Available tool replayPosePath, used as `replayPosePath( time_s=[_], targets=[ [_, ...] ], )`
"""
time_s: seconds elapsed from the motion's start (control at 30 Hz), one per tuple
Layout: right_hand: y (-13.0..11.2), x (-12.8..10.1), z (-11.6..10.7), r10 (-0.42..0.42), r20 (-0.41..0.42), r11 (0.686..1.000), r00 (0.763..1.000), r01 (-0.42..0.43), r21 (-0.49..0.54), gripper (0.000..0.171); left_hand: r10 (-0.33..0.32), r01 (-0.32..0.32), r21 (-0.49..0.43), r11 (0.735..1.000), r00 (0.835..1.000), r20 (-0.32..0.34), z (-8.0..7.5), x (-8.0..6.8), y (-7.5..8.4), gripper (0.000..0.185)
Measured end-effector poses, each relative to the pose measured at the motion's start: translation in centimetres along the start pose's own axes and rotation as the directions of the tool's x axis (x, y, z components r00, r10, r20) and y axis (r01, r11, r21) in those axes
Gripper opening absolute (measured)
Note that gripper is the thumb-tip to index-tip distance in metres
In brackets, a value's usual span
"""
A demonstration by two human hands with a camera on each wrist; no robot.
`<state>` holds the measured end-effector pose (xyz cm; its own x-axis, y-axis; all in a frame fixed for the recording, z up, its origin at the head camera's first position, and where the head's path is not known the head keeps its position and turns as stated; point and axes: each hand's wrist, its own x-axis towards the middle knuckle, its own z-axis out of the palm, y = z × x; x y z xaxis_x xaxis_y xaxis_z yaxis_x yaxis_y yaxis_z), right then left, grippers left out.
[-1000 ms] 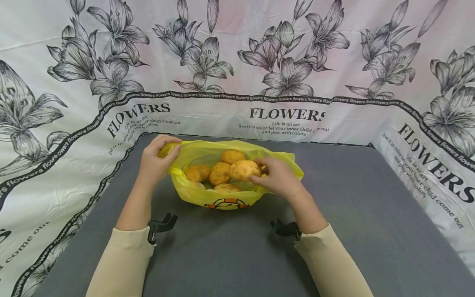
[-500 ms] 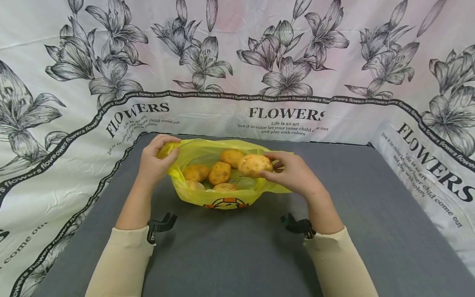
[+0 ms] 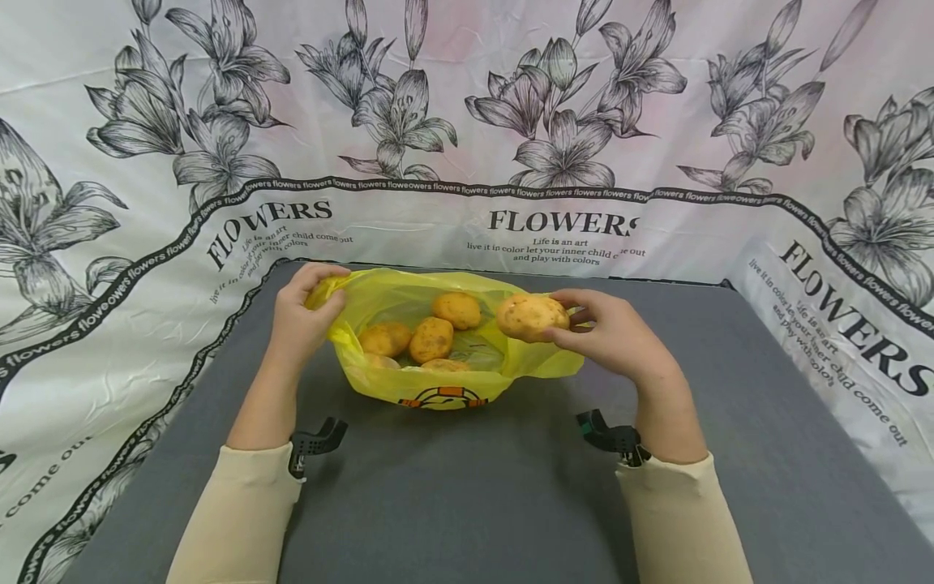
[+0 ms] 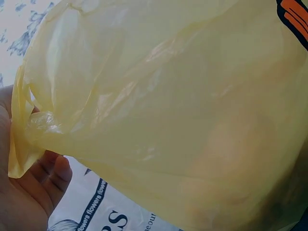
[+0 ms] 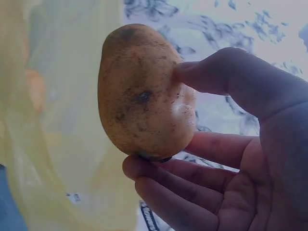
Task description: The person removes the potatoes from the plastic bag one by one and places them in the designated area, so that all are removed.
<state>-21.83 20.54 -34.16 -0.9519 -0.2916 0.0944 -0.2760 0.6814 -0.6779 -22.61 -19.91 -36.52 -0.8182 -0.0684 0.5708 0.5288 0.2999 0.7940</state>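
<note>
A yellow plastic bag [image 3: 379, 300] lies open on the grey table [image 3: 511, 487], with several potatoes [image 3: 430, 339] inside. My left hand [image 3: 302, 312] pinches the bag's left rim; in the left wrist view the bag [image 4: 168, 106] fills the frame and my fingers [image 4: 45, 178] curl round its edge. My right hand [image 3: 606, 332] holds a potato [image 3: 531, 316] above the bag's right rim. In the right wrist view the potato [image 5: 142, 94] sits between thumb and fingers [image 5: 192, 192].
A white cloth printed with grey flowers and "FLOWERS" [image 3: 562, 223] hangs behind and drapes both sides of the table. Black wrist camera mounts [image 3: 317, 442] sit at both cuffs. Bare grey surface lies right of the bag and in front of it.
My right hand has lifted one potato out of the bag and carried it up and right, past the rim. The left hand keeps its hold on the bag's edge.
</note>
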Motion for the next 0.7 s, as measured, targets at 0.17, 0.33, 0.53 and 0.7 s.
replayPosePath(
  time_s=[0.17,0.33,0.53,0.7],
  targets=[
    [0.0,-0.8,-1.2,0.031,-0.006,0.999,0.999,-0.031,0.012,0.064,-0.003,0.003,-0.004,1.0,1.0,-0.008,-0.1,0.0,0.0,0.022],
    [0.5,-1.3,-2.1,0.056,-0.033,0.998,0.998,-0.056,0.0,0.066,-0.008,0.008,0.001,1.0,1.0,-0.009,-0.1,0.0,0.0,0.023],
    [1.6,-1.6,-3.0,0.062,-0.067,0.998,0.996,-0.063,-0.011,0.066,-0.012,0.012,0.006,1.0,1.0,-0.005,-0.1,0.0,0.1,0.023],
    [2.4,-1.7,-3.6,0.075,-0.101,0.997,0.992,-0.076,-0.01,0.068,-0.004,0.004,0.002,1.0,1.0,-0.008,-0.1,0.1,0.2,0.023]
  ],
)
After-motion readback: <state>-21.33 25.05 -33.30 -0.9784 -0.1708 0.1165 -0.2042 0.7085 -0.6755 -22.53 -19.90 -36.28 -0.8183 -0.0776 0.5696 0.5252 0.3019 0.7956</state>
